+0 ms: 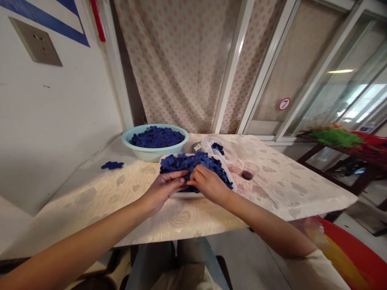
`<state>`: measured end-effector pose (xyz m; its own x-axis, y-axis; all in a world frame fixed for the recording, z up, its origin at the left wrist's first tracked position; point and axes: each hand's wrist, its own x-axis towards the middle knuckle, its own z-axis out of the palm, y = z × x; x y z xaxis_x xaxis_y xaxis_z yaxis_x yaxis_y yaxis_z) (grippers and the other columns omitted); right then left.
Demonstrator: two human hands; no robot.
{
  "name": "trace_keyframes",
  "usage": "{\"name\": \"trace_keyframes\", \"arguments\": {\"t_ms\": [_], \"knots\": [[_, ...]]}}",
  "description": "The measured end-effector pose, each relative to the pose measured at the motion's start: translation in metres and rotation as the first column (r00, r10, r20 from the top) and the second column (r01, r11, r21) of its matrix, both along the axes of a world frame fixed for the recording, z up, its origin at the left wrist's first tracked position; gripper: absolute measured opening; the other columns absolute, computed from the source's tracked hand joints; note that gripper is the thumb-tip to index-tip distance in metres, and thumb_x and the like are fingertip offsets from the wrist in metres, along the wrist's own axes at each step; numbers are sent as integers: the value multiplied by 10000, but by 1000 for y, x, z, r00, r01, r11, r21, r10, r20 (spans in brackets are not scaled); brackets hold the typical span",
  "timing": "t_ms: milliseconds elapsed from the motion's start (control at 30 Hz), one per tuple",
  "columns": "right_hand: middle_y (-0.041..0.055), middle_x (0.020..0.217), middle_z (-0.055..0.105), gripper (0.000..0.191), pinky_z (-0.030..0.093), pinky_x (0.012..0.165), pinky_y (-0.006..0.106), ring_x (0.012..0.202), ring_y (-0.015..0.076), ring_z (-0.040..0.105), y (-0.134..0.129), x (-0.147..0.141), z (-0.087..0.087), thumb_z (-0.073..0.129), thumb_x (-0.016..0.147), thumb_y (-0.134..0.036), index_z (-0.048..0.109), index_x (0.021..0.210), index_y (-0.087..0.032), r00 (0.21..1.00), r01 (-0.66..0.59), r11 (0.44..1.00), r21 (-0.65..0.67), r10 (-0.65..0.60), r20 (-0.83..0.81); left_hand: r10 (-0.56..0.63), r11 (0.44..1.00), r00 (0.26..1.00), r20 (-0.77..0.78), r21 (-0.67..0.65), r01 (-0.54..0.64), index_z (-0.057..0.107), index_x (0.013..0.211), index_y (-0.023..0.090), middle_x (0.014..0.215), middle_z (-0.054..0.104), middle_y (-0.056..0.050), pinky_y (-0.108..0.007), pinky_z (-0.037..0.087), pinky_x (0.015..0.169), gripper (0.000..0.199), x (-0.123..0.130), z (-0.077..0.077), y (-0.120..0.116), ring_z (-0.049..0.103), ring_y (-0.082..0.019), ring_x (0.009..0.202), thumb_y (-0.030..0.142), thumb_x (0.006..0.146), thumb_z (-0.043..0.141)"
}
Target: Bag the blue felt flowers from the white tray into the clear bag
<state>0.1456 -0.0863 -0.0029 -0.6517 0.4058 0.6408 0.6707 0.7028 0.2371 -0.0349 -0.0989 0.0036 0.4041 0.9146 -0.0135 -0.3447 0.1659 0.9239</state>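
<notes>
Hands — left hand and right hand — are laid nearly touching on a heap of blue petal-shaped cut-outs in a white tray on the bench; any pinched piece cannot be made out. A pale blue basin of similar cut-outs is placed just beside.

Blue pieces are looking matt and soft, felt or foam, can't tell which. Pale blue bowl is showing smooth, glossy plastic; white tray is looking plastic too. Thin clear plastic bag is catching shine. Table cover is looking smooth, semi-glossy. Curtain is reading as matt cloth.
</notes>
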Motion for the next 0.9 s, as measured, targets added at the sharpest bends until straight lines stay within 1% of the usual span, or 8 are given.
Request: {"name": "trace_keyframes", "arguments": {"t_ms": [200, 367, 433, 467, 533, 600, 700, 900], "knots": [[76, 786, 568, 316, 444, 672, 308, 760, 191, 514, -6, 6, 8, 450, 853, -447, 542, 805, -149, 1000, -10, 1000, -23, 10, 3, 50, 999, 997, -63, 8, -49, 662, 982, 135, 817, 713, -34, -321, 463, 870, 317, -2, -4, 6, 651, -152, 771, 183, 671, 705], [122, 942, 577, 323, 444, 800, 387, 910, 249, 532, 0, 61, 42, 455, 846, -441, 529, 971, -153, 943, 290, 944, -159, -310, -118, 54, 998, 995, -78, 24, -52, 648, 998, 123, 857, 718, -71, -353, 440, 918, 331, -10, -1, 4, 654, -203, 874, 217, 684, 698], [144, 1060, 558, 437, 421, 859, 426, 1013, 288, 507, 9, 100, 55, 461, 819, -504, 502, 1073, -151, 864, 454, 850, -268, -494, -102, 52, 998, 995, -87, 34, -49, 645, 1002, 118, 861, 717, -80, -362, 431, 930, 341, -12, 2, 3, 649, -216, 902, 234, 685, 698], [158, 1137, 528, 533, 408, 884, 438, 1077, 313, 477, 14, 120, 59, 461, 797, -551, 472, 1143, -146, 810, 540, 768, -344, -586, -37, 51, 998, 995, -86, 40, -48, 645, 998, 119, 863, 717, -82, -366, 430, 931, 342, -13, 3, 2, 648, -221, 906, 240, 682, 701], [191, 1277, 437, 768, 377, 931, 459, 1165, 361, 417, 27, 159, 60, 494, 715, -644, 383, 1267, -122, 652, 694, 514, -505, -745, 139, 47, 998, 996, -79, 49, -44, 647, 988, 122, 867, 717, -83, -370, 428, 931, 339, -13, 6, 2, 649, -225, 908, 245, 677, 704], [200, 1373, 332, 946, 339, 986, 451, 1227, 372, 360, 39, 190, 53, 550, 643, -671, 273, 1352, -109, 561, 727, 261, -635, -759, 330, 42, 998, 996, -80, 46, -38, 647, 986, 122, 862, 718, -86, -371, 427, 932, 337, -12, 9, 1, 648, -229, 914, 245, 677, 703], [193, 1359, 369, 981, 383, 971, 416, 1198, 350, 415, 50, 216, 39, 660, 589, -585, 274, 1361, -117, 570, 687, 169, -707, -728, 380, 34, 999, 995, -89, 31, -32, 639, 1000, 116, 849, 719, -94, -371, 426, 933, 350, -10, 12, 0, 644, -234, 926, 240, 679, 701], [191, 1120, 572, 891, 541, 660, 336, 829, 258, 636, 57, 232, 22, 689, 624, -458, 274, 1340, -127, 635, 461, 52, -886, -717, 288, 21, 1000, 996, -91, 25, -19, 638, 1000, 113, 855, 719, -96, -361, 430, 931, 353, -9, 14, -2, 644, -234, 926, 231, 675, 704]]}}
